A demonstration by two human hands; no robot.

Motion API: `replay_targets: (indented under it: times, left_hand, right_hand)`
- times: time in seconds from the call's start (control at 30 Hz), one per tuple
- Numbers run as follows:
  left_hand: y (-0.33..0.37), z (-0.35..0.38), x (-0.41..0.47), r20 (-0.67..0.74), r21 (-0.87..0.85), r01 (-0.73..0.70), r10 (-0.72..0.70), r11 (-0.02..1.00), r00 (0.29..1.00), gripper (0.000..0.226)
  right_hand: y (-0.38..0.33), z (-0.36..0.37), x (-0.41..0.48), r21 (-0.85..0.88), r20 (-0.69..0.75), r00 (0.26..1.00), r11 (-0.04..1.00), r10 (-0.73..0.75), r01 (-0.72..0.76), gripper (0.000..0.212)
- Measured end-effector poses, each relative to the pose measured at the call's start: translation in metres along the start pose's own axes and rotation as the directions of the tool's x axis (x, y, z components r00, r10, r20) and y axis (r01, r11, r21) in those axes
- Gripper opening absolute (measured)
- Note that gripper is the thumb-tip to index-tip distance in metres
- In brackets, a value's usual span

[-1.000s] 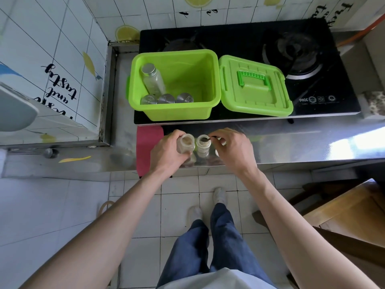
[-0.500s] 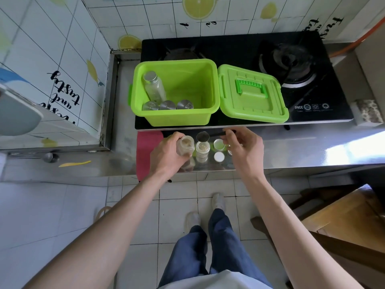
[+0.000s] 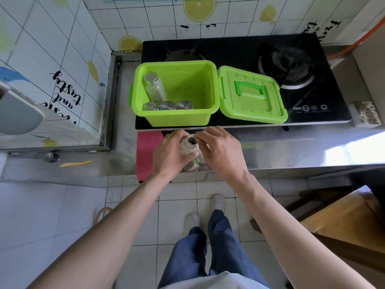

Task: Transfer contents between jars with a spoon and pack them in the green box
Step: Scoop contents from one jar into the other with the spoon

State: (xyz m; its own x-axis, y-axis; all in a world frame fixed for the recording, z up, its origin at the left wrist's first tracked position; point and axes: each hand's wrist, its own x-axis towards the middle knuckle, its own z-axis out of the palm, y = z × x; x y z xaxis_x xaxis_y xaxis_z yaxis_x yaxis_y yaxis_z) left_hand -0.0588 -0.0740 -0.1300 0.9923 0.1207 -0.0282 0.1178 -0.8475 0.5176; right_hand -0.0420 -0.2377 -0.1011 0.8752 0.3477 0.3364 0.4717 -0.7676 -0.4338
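Gleaming steel counter (image 3: 291, 151) under lemon-print tiles (image 3: 199, 7): your left hand (image 3: 170, 154) grips an open jar (image 3: 189, 146), right hand (image 3: 220, 151) pinches something at its mouth; green box (image 3: 177, 119) sits on the stove (image 3: 239, 51).

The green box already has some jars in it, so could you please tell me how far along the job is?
Done: four capped jars sit in the green box. In hand: the left hand holds an open jar while the right hand works at its mouth. Left: capping, packing, and fitting the lid.
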Motion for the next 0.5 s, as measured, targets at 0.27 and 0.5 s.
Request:
replay_targets:
  times: [0.27, 0.5]
  left_hand:
    - [-0.0030, -0.0021, -0.0028, -0.013, -0.004, -0.026, 0.026, 1.000, 1.000, 0.042]
    - [-0.0053, -0.0016, -0.0021, -0.031, -0.011, -0.036, 0.036, 0.999, 0.999, 0.047]
  right_hand:
    - [-0.0042, 0.0109, 0.0059, 0.381, 0.125, 0.948, 0.869, 0.291, -0.317, 0.015]
    - [0.0042, 0.0090, 0.0081, 0.624, 0.317, 0.816, 0.543, 0.482, -0.563, 0.017]
